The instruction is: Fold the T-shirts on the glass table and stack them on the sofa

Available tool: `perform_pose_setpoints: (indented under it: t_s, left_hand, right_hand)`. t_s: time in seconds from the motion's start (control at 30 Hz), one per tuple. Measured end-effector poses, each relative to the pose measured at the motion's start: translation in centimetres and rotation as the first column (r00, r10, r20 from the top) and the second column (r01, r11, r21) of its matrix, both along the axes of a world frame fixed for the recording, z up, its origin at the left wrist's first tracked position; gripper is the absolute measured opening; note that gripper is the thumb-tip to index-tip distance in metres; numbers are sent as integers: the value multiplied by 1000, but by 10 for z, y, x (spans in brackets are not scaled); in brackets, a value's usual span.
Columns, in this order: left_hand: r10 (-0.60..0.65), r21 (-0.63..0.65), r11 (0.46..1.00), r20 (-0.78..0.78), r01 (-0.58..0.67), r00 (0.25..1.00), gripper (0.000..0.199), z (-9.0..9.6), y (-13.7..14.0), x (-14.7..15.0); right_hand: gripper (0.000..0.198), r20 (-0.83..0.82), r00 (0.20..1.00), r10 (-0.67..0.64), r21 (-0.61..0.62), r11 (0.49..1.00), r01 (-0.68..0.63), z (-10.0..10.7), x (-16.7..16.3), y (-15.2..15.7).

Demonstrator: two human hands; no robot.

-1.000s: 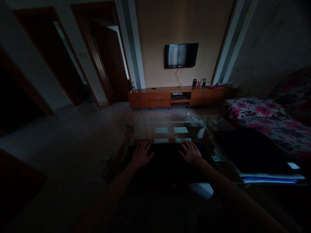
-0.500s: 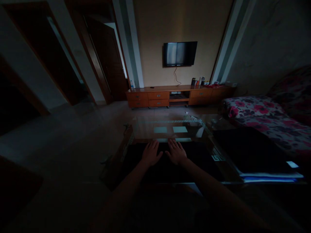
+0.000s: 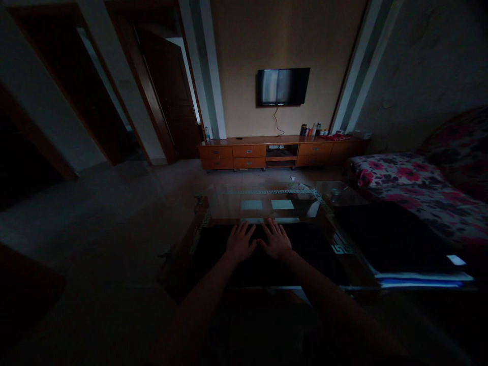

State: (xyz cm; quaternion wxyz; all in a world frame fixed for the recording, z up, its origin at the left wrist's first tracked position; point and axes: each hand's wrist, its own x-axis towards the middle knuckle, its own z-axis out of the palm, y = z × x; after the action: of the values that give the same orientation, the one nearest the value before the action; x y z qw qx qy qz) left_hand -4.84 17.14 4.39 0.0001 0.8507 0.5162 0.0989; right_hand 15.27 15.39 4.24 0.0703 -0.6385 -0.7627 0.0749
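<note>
A black cloth-like piece lies flat over the near part of a glass table. My left hand rests palm down on it, fingers spread, close to its far edge. Beside it my right hand lies in the same way, with the two thumbs touching or nearly so. Neither hand grips anything. To the right is a stack with a black folded cloth on top, a white tag on its corner, and white and blue layers below. The dim light hides the black piece's folds and exact kind.
A sofa with a flowered cover stands at the right. Across the room is a wooden cabinet with bottles and cans on it, under a wall television. A wooden door is at the left.
My left hand has shifted slightly to the right, closer to my right hand, and its fingers are more spread. My right hand has barely moved. The black piece looks unchanged.
</note>
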Motion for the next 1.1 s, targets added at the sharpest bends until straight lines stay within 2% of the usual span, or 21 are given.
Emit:
perform_pose_setpoints:
  t_s: [0.07, 0.2, 0.27, 0.4, 0.47, 0.57, 0.7, 0.87, 0.97, 1.1]
  left_hand:
    - [46, -20, 999, 11, -45, 999, 70, -1, -1, -1]
    - [60, -104, 993, 26, -57, 998, 73, 2, 2, -5]
    - [95, -77, 993, 51, -91, 994, 69, 6, 5, -12]
    - [181, 51, 982, 10, -181, 983, 69, 10, 10, -46]
    - [208, 53, 977, -36, -206, 978, 74, 9, 11, -66]
    - [222, 19, 975, -76, -221, 972, 78, 4, 12, -85]
    - [217, -15, 976, -97, -219, 971, 83, 2, 14, -87]
    - [216, -13, 976, -72, -218, 974, 80, 4, 16, -86]
    - [270, 23, 963, -62, -269, 961, 76, 6, 14, -95]
    - [294, -38, 954, -85, -298, 952, 77, 6, 12, -109]
  right_hand:
    - [86, -4, 999, -47, -22, 999, 47, -1, 3, 0]
    - [84, -9, 1000, -28, -53, 998, 28, 0, 7, 3]
    - [80, -22, 999, -31, -52, 998, 30, 3, 14, 4]
    - [73, 38, 991, -129, 5, 992, 129, 5, 47, 4]
    - [74, 108, 974, -200, 54, 979, 195, 1, 69, 2]
    - [78, 155, 960, -233, 71, 972, 224, -9, 92, 0]
    - [83, 136, 960, -243, 40, 970, 240, -17, 96, 2]
    - [86, 97, 965, -244, 5, 970, 245, -15, 97, 8]
    - [85, 85, 962, -260, 20, 966, 259, -13, 108, 7]
    - [85, 118, 955, -273, 26, 962, 272, -16, 119, 2]
